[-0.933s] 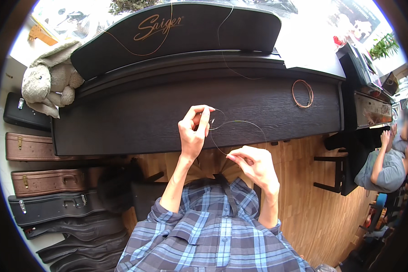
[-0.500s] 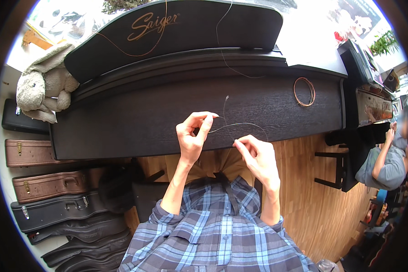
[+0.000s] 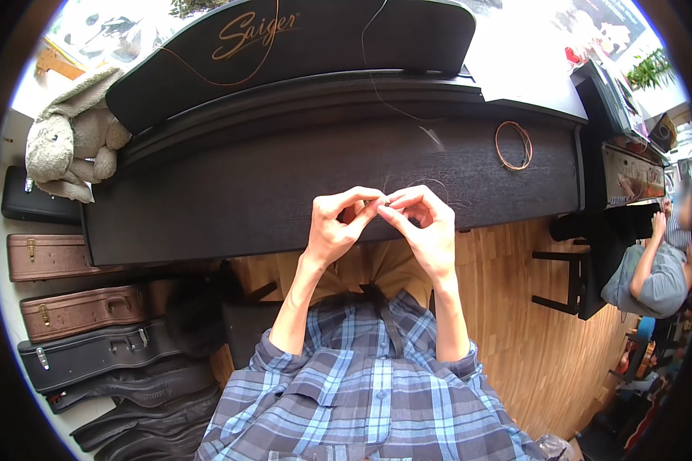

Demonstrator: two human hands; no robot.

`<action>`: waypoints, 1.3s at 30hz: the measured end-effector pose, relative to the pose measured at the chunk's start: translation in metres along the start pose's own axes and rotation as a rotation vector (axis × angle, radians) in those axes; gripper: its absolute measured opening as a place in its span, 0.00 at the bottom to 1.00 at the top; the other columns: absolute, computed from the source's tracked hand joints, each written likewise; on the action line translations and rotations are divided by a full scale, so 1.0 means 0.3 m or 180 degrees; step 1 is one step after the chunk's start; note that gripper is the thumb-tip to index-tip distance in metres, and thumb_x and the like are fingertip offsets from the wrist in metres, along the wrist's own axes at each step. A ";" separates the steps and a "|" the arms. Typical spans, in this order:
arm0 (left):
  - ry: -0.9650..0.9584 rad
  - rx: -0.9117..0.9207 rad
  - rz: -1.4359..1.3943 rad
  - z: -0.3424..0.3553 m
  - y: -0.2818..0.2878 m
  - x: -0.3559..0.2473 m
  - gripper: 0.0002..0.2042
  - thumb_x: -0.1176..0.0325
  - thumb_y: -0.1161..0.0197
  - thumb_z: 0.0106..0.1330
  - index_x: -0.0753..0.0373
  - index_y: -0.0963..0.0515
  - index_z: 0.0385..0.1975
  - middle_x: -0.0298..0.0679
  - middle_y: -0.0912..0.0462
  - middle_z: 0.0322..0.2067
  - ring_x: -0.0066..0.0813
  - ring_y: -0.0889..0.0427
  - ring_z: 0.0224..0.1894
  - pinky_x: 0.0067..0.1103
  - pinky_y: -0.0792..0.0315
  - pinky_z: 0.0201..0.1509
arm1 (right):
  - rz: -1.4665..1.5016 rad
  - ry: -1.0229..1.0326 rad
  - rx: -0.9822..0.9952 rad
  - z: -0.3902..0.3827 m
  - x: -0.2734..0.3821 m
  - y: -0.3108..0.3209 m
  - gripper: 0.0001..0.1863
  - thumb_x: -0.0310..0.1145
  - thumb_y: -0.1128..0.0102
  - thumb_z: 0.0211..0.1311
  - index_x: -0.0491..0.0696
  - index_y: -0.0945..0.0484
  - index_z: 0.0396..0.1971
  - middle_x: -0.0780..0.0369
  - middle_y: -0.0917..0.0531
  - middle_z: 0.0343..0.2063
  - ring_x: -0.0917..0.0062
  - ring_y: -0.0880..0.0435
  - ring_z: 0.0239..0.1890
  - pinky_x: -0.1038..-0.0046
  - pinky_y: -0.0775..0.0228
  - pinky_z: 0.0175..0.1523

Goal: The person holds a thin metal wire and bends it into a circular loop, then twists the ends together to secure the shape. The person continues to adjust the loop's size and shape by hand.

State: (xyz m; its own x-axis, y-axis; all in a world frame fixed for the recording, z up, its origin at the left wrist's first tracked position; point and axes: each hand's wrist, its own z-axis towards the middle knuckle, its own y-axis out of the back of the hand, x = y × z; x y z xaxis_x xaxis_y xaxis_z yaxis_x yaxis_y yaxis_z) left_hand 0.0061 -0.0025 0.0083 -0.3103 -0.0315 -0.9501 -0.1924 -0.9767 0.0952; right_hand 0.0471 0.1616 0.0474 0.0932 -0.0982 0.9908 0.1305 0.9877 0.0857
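My left hand [image 3: 337, 230] and my right hand [image 3: 424, 229] meet fingertip to fingertip over the front of a black piano lid [image 3: 207, 192]. Each pinches a thin metal string [image 3: 440, 183], which arcs out behind the right hand. The spot between the fingertips is tiny, and the string ends there are mostly covered. Farther right on the lid lies a coiled copper-coloured string [image 3: 530, 144]. Another thin string [image 3: 364, 48] trails down from the black upright panel [image 3: 161, 92], and a copper-coloured string [image 3: 231, 84] hangs in a curve across that panel.
A plush rabbit [image 3: 54, 142] sits at the panel's left end. Several instrument cases [image 3: 84, 315] line the floor at left. To the right are a black bench [image 3: 577, 276] and a seated person [image 3: 653, 280]. Pale sheets [image 3: 523, 65] lie at the back right.
My hands have come together, the right moving left and up to the left hand's fingertips. The string's loop has shifted up behind the right hand. My view has shifted slightly.
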 end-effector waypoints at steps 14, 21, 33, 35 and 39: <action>-0.0071 0.0398 0.0058 -0.004 0.008 -0.009 0.06 0.72 0.28 0.64 0.60 0.12 0.40 0.24 0.30 0.13 0.09 0.41 0.16 0.17 0.48 0.19 | 0.0102 0.0154 -0.0213 0.010 -0.017 0.011 0.05 0.28 0.30 0.65 0.48 0.12 0.39 0.70 0.21 0.36 0.91 0.25 0.32 0.87 0.31 0.34; 0.0105 0.0219 0.0001 0.004 0.006 -0.011 0.03 0.71 0.31 0.67 0.61 0.13 0.38 0.25 0.26 0.13 0.07 0.39 0.16 0.15 0.48 0.20 | 0.0572 0.0452 -0.0948 0.062 0.050 0.162 0.08 0.34 0.48 0.78 0.45 0.25 0.41 0.60 0.14 0.32 0.87 0.27 0.24 0.84 0.34 0.31; 0.0367 -0.0061 -0.0083 0.007 0.003 -0.024 0.04 0.71 0.34 0.70 0.63 0.15 0.36 0.21 0.32 0.12 0.06 0.44 0.17 0.15 0.52 0.22 | 0.0536 0.0561 -0.2109 0.028 -0.014 0.418 0.10 0.38 0.48 0.79 0.47 0.24 0.46 0.65 0.18 0.31 0.85 0.23 0.26 0.81 0.30 0.36; 0.0418 -0.0034 -0.0096 0.008 0.006 -0.026 0.04 0.71 0.34 0.70 0.63 0.15 0.36 0.21 0.32 0.12 0.06 0.43 0.17 0.15 0.51 0.22 | 0.0440 0.0564 -0.2139 0.009 -0.019 0.437 0.10 0.38 0.48 0.79 0.47 0.24 0.45 0.67 0.20 0.31 0.86 0.24 0.28 0.81 0.31 0.37; 0.0419 -0.0069 -0.0026 0.010 0.006 -0.027 0.04 0.71 0.34 0.70 0.63 0.14 0.36 0.21 0.31 0.12 0.05 0.42 0.16 0.14 0.50 0.22 | 0.0272 0.0510 -0.2210 -0.011 -0.022 0.447 0.10 0.38 0.47 0.79 0.47 0.23 0.46 0.68 0.20 0.30 0.88 0.27 0.27 0.82 0.34 0.36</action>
State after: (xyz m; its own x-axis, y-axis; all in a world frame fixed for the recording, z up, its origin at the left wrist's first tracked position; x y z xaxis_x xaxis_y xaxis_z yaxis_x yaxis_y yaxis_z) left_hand 0.0056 -0.0034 0.0171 -0.1838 -0.0496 -0.9817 -0.1740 -0.9813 0.0822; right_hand 0.0672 0.2944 0.0520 0.2680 -0.0933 0.9589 0.7092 0.6927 -0.1308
